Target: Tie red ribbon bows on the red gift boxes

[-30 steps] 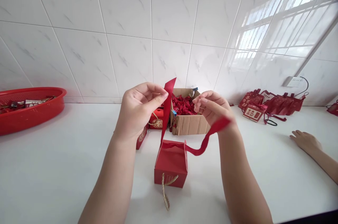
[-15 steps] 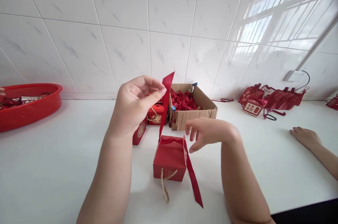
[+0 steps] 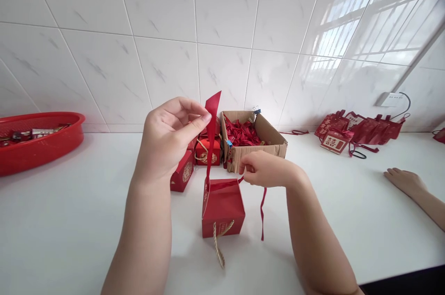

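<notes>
A small red box (image 3: 224, 207) with a twisted gold cord at its front stands on the white table. A red ribbon (image 3: 211, 135) runs across its top. My left hand (image 3: 177, 135) pinches one ribbon end between thumb and fingertips, up to the left above the box. Just right of the box, my right hand (image 3: 266, 168) is closed on the ribbon's other side, whose tail hangs down below the hand.
Behind are a cardboard box (image 3: 255, 151) of red ribbons and more red boxes (image 3: 183, 172). A red basket (image 3: 41, 146) holds packets at left. At right lie red gift bags (image 3: 361, 130) and another person's hand (image 3: 405, 181).
My right hand has closed on the ribbon and lifted its right side off the box's flank. My left hand has shifted slightly left with its end. The person's hand is gone from the basket.
</notes>
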A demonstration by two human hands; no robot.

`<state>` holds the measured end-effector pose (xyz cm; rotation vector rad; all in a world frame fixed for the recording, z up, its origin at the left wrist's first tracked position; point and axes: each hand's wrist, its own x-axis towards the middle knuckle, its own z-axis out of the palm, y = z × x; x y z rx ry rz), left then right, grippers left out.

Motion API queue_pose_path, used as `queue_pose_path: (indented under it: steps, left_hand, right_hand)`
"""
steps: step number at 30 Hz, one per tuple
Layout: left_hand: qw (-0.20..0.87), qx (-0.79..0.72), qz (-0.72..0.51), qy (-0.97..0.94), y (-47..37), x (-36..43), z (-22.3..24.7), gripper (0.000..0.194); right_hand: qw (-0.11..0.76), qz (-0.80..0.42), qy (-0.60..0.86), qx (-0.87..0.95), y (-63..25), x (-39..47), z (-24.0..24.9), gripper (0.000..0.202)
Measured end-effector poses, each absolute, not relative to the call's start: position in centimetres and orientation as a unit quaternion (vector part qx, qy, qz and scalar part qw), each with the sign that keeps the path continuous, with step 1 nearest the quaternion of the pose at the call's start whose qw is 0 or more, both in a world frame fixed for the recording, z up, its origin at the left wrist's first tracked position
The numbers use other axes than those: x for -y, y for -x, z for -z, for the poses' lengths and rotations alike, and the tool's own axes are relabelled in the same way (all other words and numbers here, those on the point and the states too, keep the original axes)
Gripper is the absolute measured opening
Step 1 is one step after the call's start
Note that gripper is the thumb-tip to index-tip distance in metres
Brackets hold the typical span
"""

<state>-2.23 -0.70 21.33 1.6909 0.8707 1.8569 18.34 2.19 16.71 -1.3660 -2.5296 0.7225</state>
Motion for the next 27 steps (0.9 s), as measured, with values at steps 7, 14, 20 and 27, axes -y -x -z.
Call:
queue_pose_path:
  steps: [7,14,20,27]
  left_hand:
    - [0.233,-0.324,-0.681,-0.614,2.6,0.7,-21.4,0.009]
    - [0.223,-0.326,-0.692,-0.604,2.7,0.7,-21.4,0.009]
    - [0.238,-0.332,-0.684,-0.604,2.5,0.9,-21.5,0.009]
    - [0.227,-0.330,-0.684,-0.610,2.3,1.1,-21.5,0.008]
  right_hand:
    - [0.056,-0.417,0.302,0.855,-21.2,-0.6,-19.2,0.028]
    - [0.022,-0.509,0.043,0.860,-23.5,-1.9,-18.7,0.022]
    - [0.184,-0.516,0.090,0.832,-24.2,-3.4,-17.6,0.019]
    - [0.430,-0.483,0.088,0.758,-23.7,-3.3,-17.4,0.021]
